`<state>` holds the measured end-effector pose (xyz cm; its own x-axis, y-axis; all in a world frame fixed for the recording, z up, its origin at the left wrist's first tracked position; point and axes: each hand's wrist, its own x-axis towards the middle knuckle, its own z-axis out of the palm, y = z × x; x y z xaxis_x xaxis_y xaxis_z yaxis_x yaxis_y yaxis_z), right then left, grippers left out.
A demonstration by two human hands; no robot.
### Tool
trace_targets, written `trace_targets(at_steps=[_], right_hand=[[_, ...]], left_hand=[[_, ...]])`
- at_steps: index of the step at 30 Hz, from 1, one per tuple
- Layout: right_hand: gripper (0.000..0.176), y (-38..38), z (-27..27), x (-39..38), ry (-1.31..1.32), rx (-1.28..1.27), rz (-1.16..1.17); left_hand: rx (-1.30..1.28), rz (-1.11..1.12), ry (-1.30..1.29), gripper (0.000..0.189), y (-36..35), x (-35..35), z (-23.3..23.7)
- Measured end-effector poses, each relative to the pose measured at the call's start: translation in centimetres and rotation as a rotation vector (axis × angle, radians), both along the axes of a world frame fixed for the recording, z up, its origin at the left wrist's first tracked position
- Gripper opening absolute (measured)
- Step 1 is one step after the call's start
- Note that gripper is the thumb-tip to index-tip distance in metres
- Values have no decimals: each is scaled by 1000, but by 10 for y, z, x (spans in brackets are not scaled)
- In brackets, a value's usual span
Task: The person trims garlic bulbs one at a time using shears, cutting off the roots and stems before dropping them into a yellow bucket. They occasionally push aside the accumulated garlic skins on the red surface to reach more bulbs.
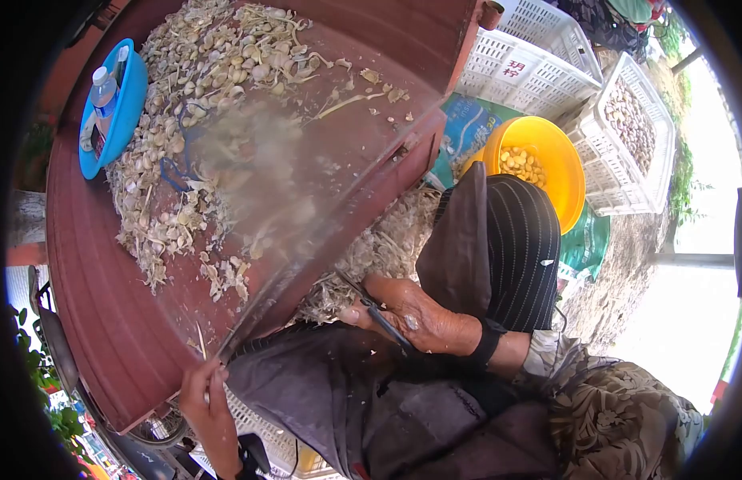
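The left hand [205,398] is closed tight around the lower end of a bundle of dry stalks [255,224]. From that grip the bundle sweeps up and away across the red-brown table [99,304], smeared by motion blur so that its far end cannot be made out. The right hand [419,316] lies beside and a little beyond the left grip, over the dark apron [323,384] on the person's lap. Its fingers are wrapped around the handles of a pair of scissors [379,316], whose blades point away from the palm toward the table edge; whether the blades are parted or closed cannot be told. Just past the scissor tips, below the table edge, sits a pile of pale trimmings [379,248]. Beyond the left grip, along the line of the blurred bundle, a broad heap of garlic [203,88] covers the table top. At the far side of that heap stands a blue basin [131,100] with a plastic bottle [105,88] lying in it. Farther out from the right hand, past the striped sleeve, a yellow basin [567,180] holds peeled cloves [521,164], and white crates [519,68] stand behind it, one of them filled with garlic.
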<state>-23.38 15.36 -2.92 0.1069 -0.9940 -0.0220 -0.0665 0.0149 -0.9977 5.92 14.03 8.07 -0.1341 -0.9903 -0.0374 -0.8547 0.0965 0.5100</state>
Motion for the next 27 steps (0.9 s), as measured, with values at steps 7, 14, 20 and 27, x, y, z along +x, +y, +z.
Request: trace_targets(at_steps=[7, 14, 20, 27], right_hand=[[43, -4, 1, -8, 3, 45, -28], [47, -7, -4, -13, 28, 114, -3], [49, -6, -5, -12, 9, 68, -13], [54, -1, 10, -6, 314, -55, 28]], left_hand=[[-492, -367, -142, 16, -178, -111, -76], [-330, -254, -137, 22, -210, -100, -97], [106, 55, 678, 25, -148, -89, -63], [143, 161, 916, 22, -62, -60, -51]])
